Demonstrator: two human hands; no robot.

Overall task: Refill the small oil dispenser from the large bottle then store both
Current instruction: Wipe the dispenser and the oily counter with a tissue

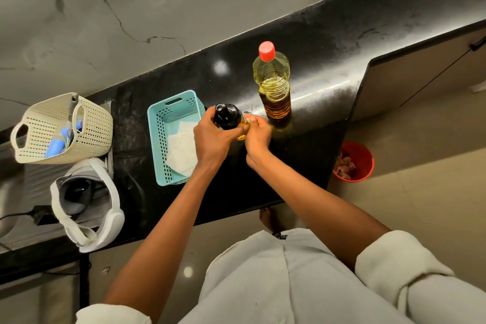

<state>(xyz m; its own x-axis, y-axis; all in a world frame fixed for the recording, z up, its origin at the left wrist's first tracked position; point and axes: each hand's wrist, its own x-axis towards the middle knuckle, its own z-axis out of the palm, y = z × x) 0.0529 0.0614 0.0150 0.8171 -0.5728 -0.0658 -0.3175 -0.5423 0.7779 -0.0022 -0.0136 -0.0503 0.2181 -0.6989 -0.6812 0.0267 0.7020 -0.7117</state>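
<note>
The small oil dispenser (228,116) has a black top and holds yellow oil; it stands on the black counter (328,42) between my two hands. My left hand (213,137) wraps its left side just under the black top. My right hand (256,131) grips its right side, fingers on the glass body. The large clear oil bottle (273,81) with a red cap (266,51) stands upright just behind and to the right, cap on, untouched and partly filled with oil.
A teal plastic basket (160,134) with white paper in it sits left of the dispenser. Further left are a cream woven basket (92,123) and a white headset (110,213). A red bucket (365,158) stands on the floor past the counter's right end.
</note>
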